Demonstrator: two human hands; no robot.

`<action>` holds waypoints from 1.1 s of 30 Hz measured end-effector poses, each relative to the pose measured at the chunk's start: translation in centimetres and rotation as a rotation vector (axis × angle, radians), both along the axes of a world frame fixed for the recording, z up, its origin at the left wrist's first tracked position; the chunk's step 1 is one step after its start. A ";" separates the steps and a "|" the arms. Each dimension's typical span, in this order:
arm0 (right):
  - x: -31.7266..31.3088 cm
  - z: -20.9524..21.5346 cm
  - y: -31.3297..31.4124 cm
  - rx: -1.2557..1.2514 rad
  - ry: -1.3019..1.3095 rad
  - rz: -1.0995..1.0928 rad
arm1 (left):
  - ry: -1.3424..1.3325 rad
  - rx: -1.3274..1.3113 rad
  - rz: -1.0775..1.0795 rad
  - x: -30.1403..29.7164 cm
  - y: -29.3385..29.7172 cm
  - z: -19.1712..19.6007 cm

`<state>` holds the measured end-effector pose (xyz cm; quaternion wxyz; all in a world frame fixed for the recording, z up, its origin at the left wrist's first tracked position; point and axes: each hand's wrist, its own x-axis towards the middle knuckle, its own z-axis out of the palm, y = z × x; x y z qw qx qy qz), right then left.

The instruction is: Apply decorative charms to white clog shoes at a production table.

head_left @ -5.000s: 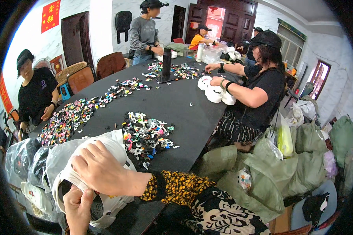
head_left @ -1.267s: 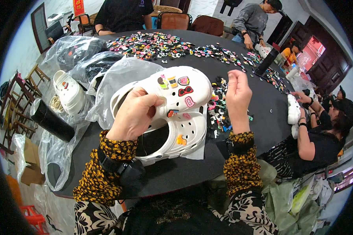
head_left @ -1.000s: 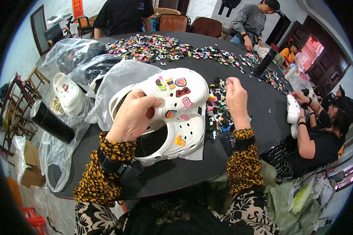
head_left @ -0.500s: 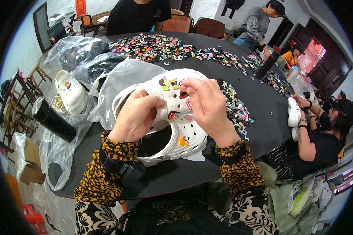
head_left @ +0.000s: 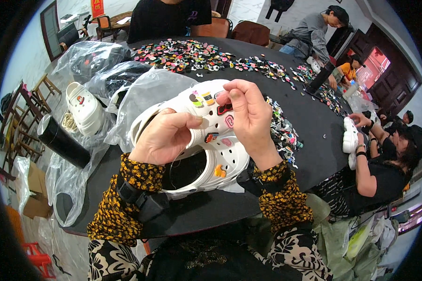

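Steadying the white clog (head_left: 208, 119) falls to your left hand (head_left: 166, 133): the shoe sits mid-view above the bench (head_left: 309, 150), toe toward two o'clock (twelve being straight away from you). Your left thumb lies on its upper beside the foot opening, pinching the side; the other fingers are mostly hidden. Your right hand (head_left: 252, 114) hangs over the toe from three o'clock, thumb and forefinger drawn close together near the red sunglasses-shaped charm (head_left: 224, 109); whether they pinch anything cannot be told.

For neat work there, brace the upper from beneath so it neither dents nor tips, and bring any pressure square to the surface. Mind the pink charm (head_left: 229, 122), close by at five o'clock from the sunglasses; a sideways knuckle could loosen it. The second clog (head_left: 227, 159) lies partly under the first, toward five o'clock, so avoid leaning on it. Lift your cuff clear of the loose charms (head_left: 283, 129) at three o'clock.
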<state>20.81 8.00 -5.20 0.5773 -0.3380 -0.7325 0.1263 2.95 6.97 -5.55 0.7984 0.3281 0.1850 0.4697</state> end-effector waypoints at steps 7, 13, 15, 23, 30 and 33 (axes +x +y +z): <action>0.4 0.8 0.2 0.501 -0.358 -0.122 | 0.003 0.047 0.060 -0.4 0.8 -0.6; 0.4 1.5 -0.3 0.494 -0.347 -0.119 | -0.036 0.078 0.044 -0.4 0.4 -0.3; 0.5 1.5 -0.2 0.416 -0.291 -0.088 | -0.084 0.064 0.017 -0.2 0.1 -0.2; 0.5 1.5 -1.1 0.302 -0.245 -0.038 | -0.088 0.171 0.002 0.2 -0.4 -0.1; -0.8 2.0 -0.8 0.502 -0.367 -0.163 | 0.008 0.159 0.035 0.4 -1.1 0.1; -0.9 1.9 -0.8 0.568 -0.405 -0.226 | -0.006 0.176 0.055 0.5 -1.3 0.2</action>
